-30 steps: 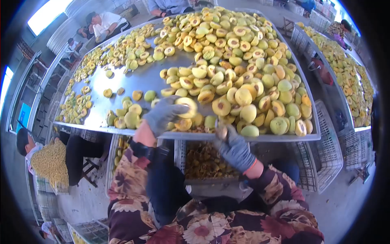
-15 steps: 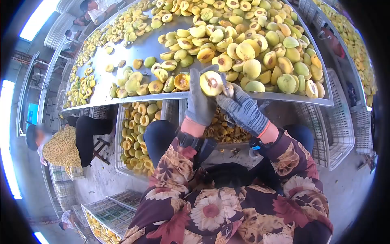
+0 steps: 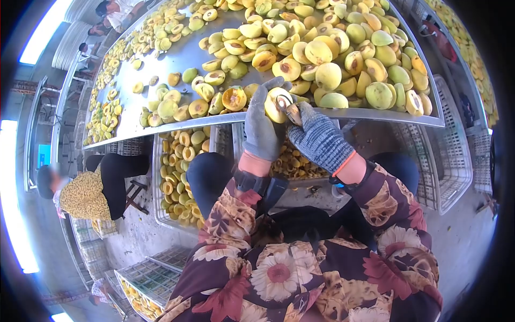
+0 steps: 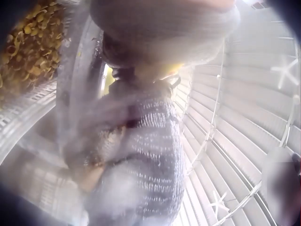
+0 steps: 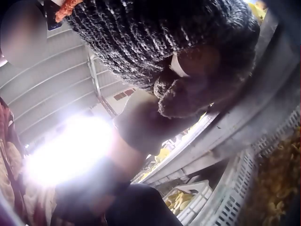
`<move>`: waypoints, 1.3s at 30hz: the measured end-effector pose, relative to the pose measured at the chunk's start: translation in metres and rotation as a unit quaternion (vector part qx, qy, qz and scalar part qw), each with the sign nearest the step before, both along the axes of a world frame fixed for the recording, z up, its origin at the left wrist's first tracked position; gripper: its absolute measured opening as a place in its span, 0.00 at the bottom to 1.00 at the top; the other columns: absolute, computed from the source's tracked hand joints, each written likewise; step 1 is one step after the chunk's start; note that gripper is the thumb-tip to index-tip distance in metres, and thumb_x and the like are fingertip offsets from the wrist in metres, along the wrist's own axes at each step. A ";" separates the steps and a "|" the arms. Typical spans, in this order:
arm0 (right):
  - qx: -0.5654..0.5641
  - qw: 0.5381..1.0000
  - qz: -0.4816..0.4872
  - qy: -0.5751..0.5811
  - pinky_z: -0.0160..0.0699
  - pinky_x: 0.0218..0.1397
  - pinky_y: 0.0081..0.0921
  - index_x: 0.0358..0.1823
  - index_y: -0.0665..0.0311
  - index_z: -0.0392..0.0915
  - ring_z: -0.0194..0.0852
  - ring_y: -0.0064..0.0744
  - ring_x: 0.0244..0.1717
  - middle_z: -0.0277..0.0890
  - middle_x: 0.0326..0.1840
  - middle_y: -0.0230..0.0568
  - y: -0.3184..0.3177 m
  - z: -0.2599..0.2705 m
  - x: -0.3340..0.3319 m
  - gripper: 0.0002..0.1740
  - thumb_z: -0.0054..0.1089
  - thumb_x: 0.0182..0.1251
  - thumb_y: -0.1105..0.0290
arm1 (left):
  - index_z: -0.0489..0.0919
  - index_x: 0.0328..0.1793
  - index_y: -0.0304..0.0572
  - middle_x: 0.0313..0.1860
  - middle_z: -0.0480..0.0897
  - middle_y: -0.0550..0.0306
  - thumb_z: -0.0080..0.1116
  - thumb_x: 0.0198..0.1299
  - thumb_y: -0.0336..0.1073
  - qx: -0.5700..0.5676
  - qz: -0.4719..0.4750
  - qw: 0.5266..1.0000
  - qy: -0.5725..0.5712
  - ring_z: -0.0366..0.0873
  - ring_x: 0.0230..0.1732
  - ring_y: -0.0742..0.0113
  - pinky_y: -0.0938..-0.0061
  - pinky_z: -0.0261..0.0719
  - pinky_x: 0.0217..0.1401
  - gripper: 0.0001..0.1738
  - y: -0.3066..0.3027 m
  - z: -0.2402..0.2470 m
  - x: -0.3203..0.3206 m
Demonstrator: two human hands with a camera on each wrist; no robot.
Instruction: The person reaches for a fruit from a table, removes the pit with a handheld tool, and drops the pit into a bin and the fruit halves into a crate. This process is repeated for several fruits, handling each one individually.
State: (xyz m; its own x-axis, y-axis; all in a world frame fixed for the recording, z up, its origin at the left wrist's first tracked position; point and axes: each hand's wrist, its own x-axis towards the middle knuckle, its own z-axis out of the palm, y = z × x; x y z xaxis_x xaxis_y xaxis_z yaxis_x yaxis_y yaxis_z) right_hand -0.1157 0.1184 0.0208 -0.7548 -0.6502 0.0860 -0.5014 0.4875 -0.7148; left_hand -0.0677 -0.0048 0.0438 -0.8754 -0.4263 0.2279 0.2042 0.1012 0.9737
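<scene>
In the head view, my gloved left hand (image 3: pixel 261 126) holds a yellow-green stone-fruit half (image 3: pixel 274 107) above the table's near edge, cut face toward the right hand. My right hand (image 3: pixel 322 137), in a striped knit glove, grips a small pitting tool (image 3: pixel 294 114) by its short brown handle. The tool's dark, curved metal end lies at the brown pit in the middle of the cut face. Both hands meet closely around the fruit. In the left wrist view, the left glove (image 4: pixel 160 37) covers most of the fruit. The right wrist view shows the knit glove (image 5: pixel 160 42) curled, its grip mostly hidden.
Fruit halves (image 3: pixel 327 75) heap across the metal table (image 3: pixel 129 80), with a scooped-out half (image 3: pixel 234 99) near the edge. Below stand a crate of halves (image 3: pixel 182 172) and a container of brown-yellow pieces (image 3: pixel 300 161). White crates (image 3: pixel 445 155) stand right; a seated person (image 3: pixel 86 193) is left.
The left hand has brought a fruit half from the table to the right hand. The fruit has since tilted toward the tool, whose curved end has moved onto the pit.
</scene>
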 end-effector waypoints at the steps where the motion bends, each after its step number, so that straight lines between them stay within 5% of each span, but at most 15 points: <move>1: 0.014 1.000 0.003 -0.010 0.75 0.41 0.46 0.50 0.65 0.68 0.76 0.59 0.39 0.77 0.35 0.58 0.000 0.001 0.000 0.22 0.57 0.60 0.60 | 0.68 0.59 0.31 0.51 0.78 0.48 0.49 0.66 0.33 -0.063 0.020 0.998 -0.001 0.76 0.50 0.67 0.74 0.75 0.54 0.18 0.002 0.003 0.000; 3: 0.042 0.999 0.010 -0.029 0.75 0.42 0.46 0.53 0.65 0.67 0.76 0.59 0.40 0.77 0.36 0.59 -0.001 0.011 0.000 0.23 0.57 0.60 0.60 | 0.69 0.58 0.31 0.48 0.79 0.49 0.50 0.66 0.35 -0.188 0.058 0.980 -0.002 0.77 0.48 0.67 0.75 0.76 0.52 0.18 0.004 0.009 0.001; 5: 0.064 0.998 0.030 0.005 0.76 0.43 0.44 0.56 0.66 0.66 0.77 0.59 0.41 0.77 0.37 0.60 0.003 0.019 0.005 0.26 0.56 0.60 0.60 | 0.70 0.56 0.31 0.46 0.80 0.49 0.50 0.67 0.38 -0.155 0.042 0.987 0.012 0.78 0.45 0.67 0.75 0.77 0.49 0.18 -0.003 0.005 0.002; 8: 0.069 0.996 0.053 0.034 0.76 0.45 0.43 0.60 0.67 0.65 0.78 0.57 0.42 0.78 0.39 0.60 0.005 0.020 0.006 0.29 0.57 0.59 0.61 | 0.71 0.53 0.30 0.41 0.81 0.50 0.47 0.68 0.46 0.039 0.015 0.999 0.035 0.79 0.41 0.67 0.75 0.78 0.44 0.22 -0.003 0.006 0.001; 10: 0.037 0.997 0.061 -0.005 0.75 0.46 0.43 0.58 0.68 0.66 0.77 0.57 0.43 0.77 0.40 0.62 0.005 0.018 0.006 0.28 0.58 0.59 0.61 | 0.73 0.50 0.30 0.39 0.81 0.51 0.43 0.70 0.51 0.005 0.028 0.999 0.032 0.80 0.39 0.66 0.75 0.78 0.42 0.26 -0.004 0.004 0.000; 12: -0.020 0.993 0.065 -0.095 0.75 0.49 0.45 0.53 0.71 0.68 0.75 0.60 0.45 0.76 0.40 0.64 0.001 0.012 0.005 0.26 0.59 0.58 0.59 | 0.76 0.47 0.29 0.37 0.82 0.52 0.40 0.70 0.57 -0.238 0.069 0.969 0.010 0.80 0.37 0.66 0.75 0.78 0.41 0.31 -0.010 -0.002 -0.002; 15: -0.063 0.987 0.060 -0.133 0.76 0.46 0.43 0.51 0.70 0.68 0.76 0.60 0.43 0.76 0.38 0.63 0.000 0.004 0.008 0.25 0.61 0.58 0.61 | 0.79 0.41 0.30 0.35 0.82 0.51 0.37 0.70 0.59 0.185 0.073 0.980 -0.010 0.80 0.34 0.67 0.76 0.78 0.40 0.35 -0.009 -0.006 -0.010; 23: -0.088 0.920 0.163 -0.344 0.74 0.36 0.38 0.46 0.71 0.71 0.76 0.52 0.32 0.76 0.30 0.56 0.010 0.026 0.005 0.20 0.59 0.59 0.62 | 0.80 0.37 0.30 0.31 0.83 0.49 0.34 0.70 0.61 0.109 0.103 0.989 -0.003 0.80 0.31 0.67 0.76 0.79 0.38 0.37 -0.001 0.009 -0.005; 27: -0.046 0.966 0.117 -0.225 0.71 0.30 0.31 0.42 0.68 0.72 0.73 0.34 0.26 0.73 0.24 0.44 0.007 0.025 0.012 0.13 0.56 0.63 0.65 | 0.79 0.34 0.30 0.29 0.82 0.47 0.33 0.69 0.62 0.069 -0.005 0.998 -0.006 0.81 0.29 0.65 0.75 0.80 0.36 0.39 -0.009 0.021 -0.002; 30: -0.050 0.957 0.133 -0.253 0.70 0.27 0.33 0.42 0.69 0.72 0.72 0.36 0.23 0.73 0.22 0.44 0.008 0.024 0.013 0.14 0.56 0.62 0.65 | 0.78 0.33 0.29 0.27 0.82 0.46 0.34 0.68 0.64 0.101 -0.050 0.992 -0.060 0.81 0.28 0.63 0.74 0.81 0.34 0.40 -0.015 0.027 -0.001; 33: -0.151 0.925 0.300 0.180 0.69 0.24 0.28 0.42 0.66 0.73 0.70 0.29 0.20 0.70 0.21 0.37 0.009 -0.003 -0.001 0.12 0.56 0.64 0.65 | 0.77 0.31 0.28 0.26 0.82 0.44 0.37 0.66 0.66 0.138 -0.063 0.982 -0.109 0.81 0.26 0.60 0.73 0.83 0.30 0.41 -0.020 0.024 -0.003; 35: -0.195 0.909 0.347 0.125 0.69 0.23 0.27 0.42 0.64 0.74 0.69 0.28 0.19 0.68 0.20 0.36 0.010 -0.006 -0.003 0.10 0.55 0.65 0.65 | 0.77 0.31 0.28 0.26 0.82 0.44 0.38 0.66 0.67 0.190 -0.070 0.970 -0.134 0.82 0.26 0.59 0.72 0.83 0.29 0.41 -0.026 0.013 -0.006; 36: -0.209 0.909 0.352 -0.077 0.69 0.23 0.28 0.41 0.64 0.74 0.69 0.29 0.19 0.68 0.20 0.36 0.014 0.000 -0.001 0.09 0.55 0.66 0.66 | 0.77 0.32 0.28 0.26 0.82 0.44 0.38 0.65 0.67 0.214 -0.069 0.965 -0.134 0.82 0.26 0.59 0.71 0.83 0.29 0.41 -0.027 0.010 -0.007; 38: -0.194 0.888 0.337 -0.246 0.70 0.24 0.30 0.41 0.63 0.74 0.70 0.34 0.20 0.68 0.20 0.38 0.016 0.002 0.001 0.08 0.54 0.65 0.67 | 0.77 0.32 0.28 0.26 0.82 0.43 0.38 0.66 0.66 0.245 -0.054 0.961 -0.118 0.82 0.25 0.59 0.71 0.83 0.29 0.41 -0.024 0.005 -0.009; 39: -0.174 0.902 0.331 -0.215 0.70 0.25 0.32 0.41 0.64 0.74 0.70 0.37 0.20 0.69 0.20 0.40 0.015 -0.001 0.002 0.09 0.54 0.64 0.68 | 0.77 0.32 0.27 0.26 0.81 0.43 0.38 0.66 0.66 0.253 -0.040 0.961 -0.101 0.82 0.25 0.58 0.71 0.83 0.29 0.41 -0.020 0.004 -0.010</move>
State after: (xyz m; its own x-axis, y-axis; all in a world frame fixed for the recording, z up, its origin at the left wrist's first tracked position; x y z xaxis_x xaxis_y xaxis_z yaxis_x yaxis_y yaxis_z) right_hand -0.1139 0.1336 0.0193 -0.2225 -0.9610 0.1641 -0.2406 -0.1090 -0.9645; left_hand -0.0779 -0.0251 0.0480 -0.9144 -0.3678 -0.1690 -0.0066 -0.4041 0.9147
